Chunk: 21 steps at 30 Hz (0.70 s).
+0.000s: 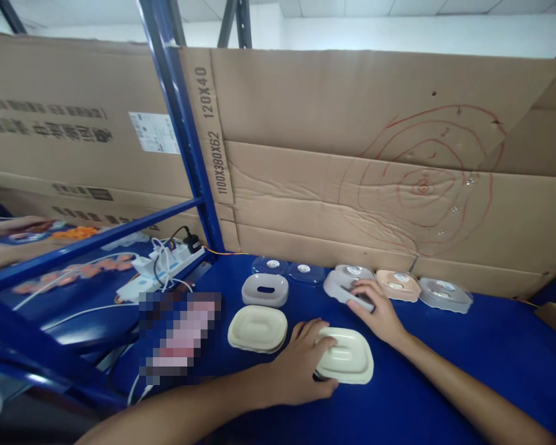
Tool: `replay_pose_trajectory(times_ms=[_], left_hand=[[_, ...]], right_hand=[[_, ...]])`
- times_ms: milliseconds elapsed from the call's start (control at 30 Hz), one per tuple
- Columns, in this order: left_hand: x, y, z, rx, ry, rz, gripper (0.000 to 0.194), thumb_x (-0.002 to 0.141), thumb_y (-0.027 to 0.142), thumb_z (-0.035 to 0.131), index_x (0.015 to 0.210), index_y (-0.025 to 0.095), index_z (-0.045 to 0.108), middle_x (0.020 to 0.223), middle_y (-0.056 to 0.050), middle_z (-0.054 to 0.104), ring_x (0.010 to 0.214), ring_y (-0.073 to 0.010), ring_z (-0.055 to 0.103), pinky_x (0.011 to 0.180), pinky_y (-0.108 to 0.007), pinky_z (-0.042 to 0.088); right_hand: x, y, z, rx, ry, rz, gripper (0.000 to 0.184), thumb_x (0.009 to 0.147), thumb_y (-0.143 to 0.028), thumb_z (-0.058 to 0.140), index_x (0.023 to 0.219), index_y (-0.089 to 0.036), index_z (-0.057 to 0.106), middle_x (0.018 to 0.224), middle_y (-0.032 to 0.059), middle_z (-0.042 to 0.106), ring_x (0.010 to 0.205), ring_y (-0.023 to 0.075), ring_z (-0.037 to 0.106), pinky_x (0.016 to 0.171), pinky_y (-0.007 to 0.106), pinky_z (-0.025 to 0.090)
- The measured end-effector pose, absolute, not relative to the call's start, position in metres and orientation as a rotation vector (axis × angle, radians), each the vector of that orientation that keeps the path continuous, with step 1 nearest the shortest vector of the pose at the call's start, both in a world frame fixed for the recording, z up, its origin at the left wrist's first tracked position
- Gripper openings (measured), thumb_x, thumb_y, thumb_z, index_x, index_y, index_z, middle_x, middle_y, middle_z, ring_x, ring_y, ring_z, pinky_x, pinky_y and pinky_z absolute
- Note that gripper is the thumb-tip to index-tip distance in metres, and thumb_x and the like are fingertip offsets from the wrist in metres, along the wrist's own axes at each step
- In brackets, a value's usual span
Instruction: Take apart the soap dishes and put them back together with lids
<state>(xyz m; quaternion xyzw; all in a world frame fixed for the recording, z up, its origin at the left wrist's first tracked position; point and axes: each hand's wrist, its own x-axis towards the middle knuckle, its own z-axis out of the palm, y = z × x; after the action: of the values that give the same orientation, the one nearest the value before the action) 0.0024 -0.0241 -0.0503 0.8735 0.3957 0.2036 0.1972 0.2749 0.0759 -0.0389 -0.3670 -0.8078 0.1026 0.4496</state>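
My left hand (301, 364) rests on the left side of a cream oval soap-dish part (349, 357) on the blue table, fingers curled over its edge. My right hand (374, 308) reaches further back and grips a grey soap-dish part (340, 285), which is tilted up off the table. A second cream part (257, 328) lies flat to the left of my left hand. Behind it sits a grey part with a slot (265, 289).
Along the cardboard wall (352, 154) stand two clear blue lids (287, 269), a peach dish (398, 285) and a clear grey dish (445, 293). A blue rack post (185, 136) and a white power strip with cables (160, 272) are on the left. Another person's hands (0, 241) show at far left.
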Motion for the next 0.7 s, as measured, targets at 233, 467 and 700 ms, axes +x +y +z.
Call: replay_pose_trajectory(times_ms=[233, 467, 700], left_hand=[[0.002, -0.027, -0.049, 2.668, 1.159, 0.615, 0.064, 0.084, 0.029, 0.075, 0.145, 0.021, 0.059, 0.168, -0.02, 0.048, 0.156, -0.0412, 0.044, 0.13, -0.067, 0.027], [0.001, -0.032, -0.039, 2.883, 0.857, 0.532, 0.039, 0.094, 0.017, 0.066, 0.132, 0.024, 0.064, 0.142, -0.008, 0.07, 0.129, -0.029, 0.064, 0.116, -0.048, 0.043], [0.0, -0.018, -0.04, 2.796, 1.137, 0.708, 0.021, 0.089, 0.008, 0.065, 0.105, 0.021, 0.067, 0.126, -0.007, 0.075, 0.116, -0.0287, 0.068, 0.111, -0.051, 0.044]], right_hand=[[0.204, 0.111, -0.052, -0.776, -2.371, 0.333, 0.026, 0.096, -0.047, 0.079, 0.109, -0.025, 0.074, 0.127, 0.011, 0.073, 0.123, 0.0265, 0.071, 0.112, 0.049, 0.054], [0.197, 0.107, -0.032, -0.822, -2.571, 0.256, 0.035, 0.104, -0.048, 0.069, 0.135, -0.032, 0.071, 0.152, 0.0106, 0.067, 0.148, 0.0294, 0.057, 0.132, 0.067, 0.022], [0.274, 0.149, 0.0, -1.266, -2.55, 0.184, 0.076, 0.097, -0.058, 0.07, 0.164, -0.027, 0.05, 0.175, 0.0216, 0.039, 0.163, 0.0439, 0.035, 0.127, 0.074, 0.027]])
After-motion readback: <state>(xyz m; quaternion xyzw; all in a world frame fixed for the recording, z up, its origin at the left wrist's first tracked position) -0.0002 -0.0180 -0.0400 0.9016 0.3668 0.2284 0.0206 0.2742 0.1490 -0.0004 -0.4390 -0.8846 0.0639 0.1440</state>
